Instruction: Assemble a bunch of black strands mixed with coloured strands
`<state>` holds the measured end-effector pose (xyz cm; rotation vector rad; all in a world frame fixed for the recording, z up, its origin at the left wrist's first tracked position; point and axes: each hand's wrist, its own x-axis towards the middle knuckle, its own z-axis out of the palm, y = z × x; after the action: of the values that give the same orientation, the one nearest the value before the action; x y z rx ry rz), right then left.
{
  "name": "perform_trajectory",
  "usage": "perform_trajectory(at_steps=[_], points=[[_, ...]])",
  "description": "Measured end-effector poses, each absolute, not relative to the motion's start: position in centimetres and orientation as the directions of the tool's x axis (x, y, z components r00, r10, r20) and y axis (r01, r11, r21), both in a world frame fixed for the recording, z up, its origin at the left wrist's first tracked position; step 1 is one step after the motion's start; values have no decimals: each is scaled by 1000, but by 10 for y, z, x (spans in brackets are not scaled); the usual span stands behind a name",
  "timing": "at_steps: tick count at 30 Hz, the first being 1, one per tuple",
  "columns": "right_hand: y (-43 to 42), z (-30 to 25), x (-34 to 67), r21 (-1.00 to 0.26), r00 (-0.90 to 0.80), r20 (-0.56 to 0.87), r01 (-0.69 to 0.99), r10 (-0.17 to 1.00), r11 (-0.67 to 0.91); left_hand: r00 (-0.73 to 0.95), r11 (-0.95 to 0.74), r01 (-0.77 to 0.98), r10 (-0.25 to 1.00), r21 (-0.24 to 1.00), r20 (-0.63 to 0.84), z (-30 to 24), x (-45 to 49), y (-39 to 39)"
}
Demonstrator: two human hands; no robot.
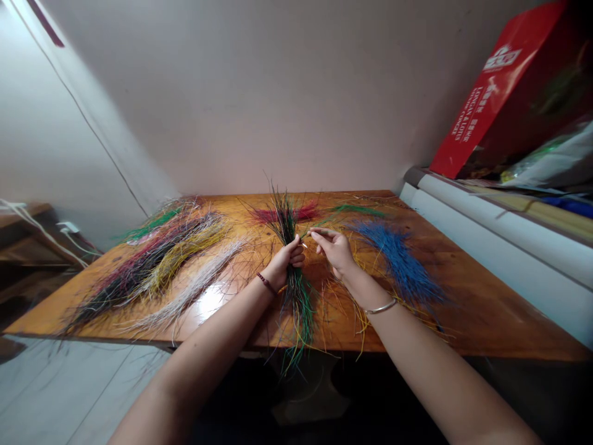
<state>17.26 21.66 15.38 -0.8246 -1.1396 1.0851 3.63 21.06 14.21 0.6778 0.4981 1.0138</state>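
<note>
My left hand (291, 256) is closed around the middle of an upright bundle of thin dark and green strands (300, 303). The bundle fans out above the fist and hangs down past the table's front edge. Just right of it, my right hand (334, 247) pinches thumb and forefinger together on what looks like a thin greenish strand, its far end lost near the bundle. A small white tip shows by the left thumb. Behind the bundle lies a pile of red strands (306, 212), and blue strands (401, 259) lie to the right of my right hand.
On the wooden table (477, 296), white strands (204, 281), yellow strands (185, 250) and black strands (125, 281) lie at left. Green strands (359, 210) lie at the back. Loose yellow strands are scattered around my hands. Long white rolls (500, 241) and a red box (500, 86) border the right side.
</note>
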Motion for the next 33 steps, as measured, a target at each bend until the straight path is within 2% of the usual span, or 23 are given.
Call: perform_trajectory(at_steps=[23,33], points=[[220,148,173,-928,67,314,-190,947,321,418,313,-565,906,764,-62,142,38,210],[223,142,174,-899,75,435,-13,897,437,362,297,-524,926,799,-106,148,42,206]])
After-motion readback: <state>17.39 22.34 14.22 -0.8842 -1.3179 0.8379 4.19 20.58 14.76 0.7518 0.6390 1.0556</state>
